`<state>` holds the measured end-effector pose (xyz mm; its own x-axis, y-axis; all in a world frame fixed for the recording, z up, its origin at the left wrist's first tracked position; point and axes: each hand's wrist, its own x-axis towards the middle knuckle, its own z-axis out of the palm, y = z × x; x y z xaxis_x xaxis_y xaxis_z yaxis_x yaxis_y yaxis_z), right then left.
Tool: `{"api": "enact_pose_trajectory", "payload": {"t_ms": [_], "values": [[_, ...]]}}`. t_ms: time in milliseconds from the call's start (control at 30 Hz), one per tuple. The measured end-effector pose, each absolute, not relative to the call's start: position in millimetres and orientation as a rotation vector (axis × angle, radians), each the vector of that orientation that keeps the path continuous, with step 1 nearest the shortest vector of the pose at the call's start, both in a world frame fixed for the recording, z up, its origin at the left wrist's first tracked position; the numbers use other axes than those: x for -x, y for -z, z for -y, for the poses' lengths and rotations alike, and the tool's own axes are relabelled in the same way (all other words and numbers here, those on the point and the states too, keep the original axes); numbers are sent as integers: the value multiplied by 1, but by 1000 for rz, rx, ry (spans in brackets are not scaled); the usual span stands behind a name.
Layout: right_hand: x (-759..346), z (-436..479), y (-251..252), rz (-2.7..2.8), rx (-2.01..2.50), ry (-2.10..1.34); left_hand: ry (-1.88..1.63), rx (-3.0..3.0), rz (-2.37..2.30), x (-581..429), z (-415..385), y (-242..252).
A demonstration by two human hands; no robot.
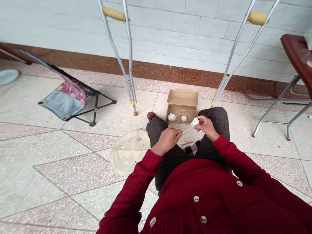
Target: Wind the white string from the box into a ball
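A small ball of white yarn [195,122] is held in the fingers of my right hand [206,126], above my right knee's inner side. My left hand [170,139] pinches the white strand [187,130], which runs between it and the ball. Just beyond my hands an open cardboard box [182,97] sits on the floor with its lid tipped back. Inside it lie a larger white yarn ball [172,117] on the left and a smaller white yarn ball [184,118] on the right, with loose loops of strand over them.
Two crutches [131,81] [221,84] lean against the tiled wall, left and right of the box. A folding cloth stool [65,100] stands at left. Beside my left leg lies a round pale mat [122,146]. A brown chair [297,61] with metal legs is at right.
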<state>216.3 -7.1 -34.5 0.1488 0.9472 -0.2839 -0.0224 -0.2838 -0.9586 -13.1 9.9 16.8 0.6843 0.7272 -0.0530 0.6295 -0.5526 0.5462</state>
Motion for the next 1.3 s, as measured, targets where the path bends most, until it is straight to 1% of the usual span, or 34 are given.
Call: {"api": "enact_pose_trajectory", "payload": {"t_ms": [133, 233, 400, 467, 567, 667, 800, 900, 967, 1100, 1200, 1300], "values": [[-211, 12, 42, 1127, 1545, -1239, -269, -2235, -1108, 14, -16, -15], [-212, 13, 42, 1221, 1586, -1174, -261, -2279, -1100, 10, -16, -17], [-216, 6, 34, 1520, 1669, -847, -216, -2510, -875, -4, -9, -23], [-214, 8, 30, 1667, 1670, -776, -203, -2584, -846, -6, -10, -29], [-204, 21, 28, 1804, 1599, -863, -235, -2663, -839, -4, -13, -38], [-194, 43, 25, 1814, 1534, -1064, -264, -2653, -775, -3, -16, -40], [-190, 69, 10, 1531, 1399, -1412, -319, -2430, -720, -4, -18, -27], [-196, 74, -10, 1220, 1309, -1518, -361, -2132, -749, -6, -16, -12], [-204, 66, -19, 1065, 1296, -1466, -364, -1979, -766, -10, -9, -4], [-220, 33, -10, 985, 1389, -1125, -302, -2033, -768, -19, 14, 4], [-224, 19, 11, 1250, 1540, -933, -279, -2214, -766, -18, 21, -1], [-217, 28, 27, 1624, 1527, -950, -376, -2332, -800, -5, 11, -11]]}}
